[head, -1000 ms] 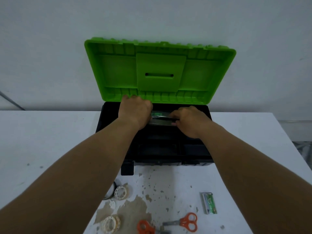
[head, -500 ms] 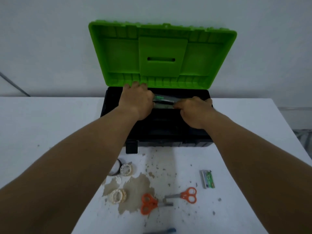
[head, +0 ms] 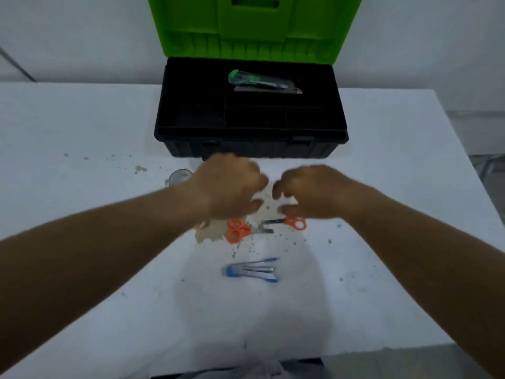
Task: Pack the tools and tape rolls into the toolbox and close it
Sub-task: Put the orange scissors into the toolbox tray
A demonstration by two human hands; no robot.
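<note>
The black toolbox [head: 251, 147] stands open at the table's far side, its green lid [head: 254, 28] upright. A green stapler [head: 263, 83] lies in its rear tray. My left hand [head: 229, 187] and right hand [head: 311, 191] hover blurred over the table in front of the box, fingers loosely curled, holding nothing. Just below them lie two orange-handled scissors [head: 237, 231] [head: 292, 222]. A tape roll [head: 180, 176] peeks out left of my left hand; other rolls are hidden under it. A blue stapler [head: 251, 270] lies nearer to me.
The white table [head: 82, 160] has a chipped, stained patch [head: 210, 233] beneath my hands. A white wall stands behind the toolbox. The table's right edge runs down past the box, with floor beyond it.
Both hands let go of the green stapler in the toolbox and drew back toward me over the table. The camera tilted down, bringing the blue stapler into view.
</note>
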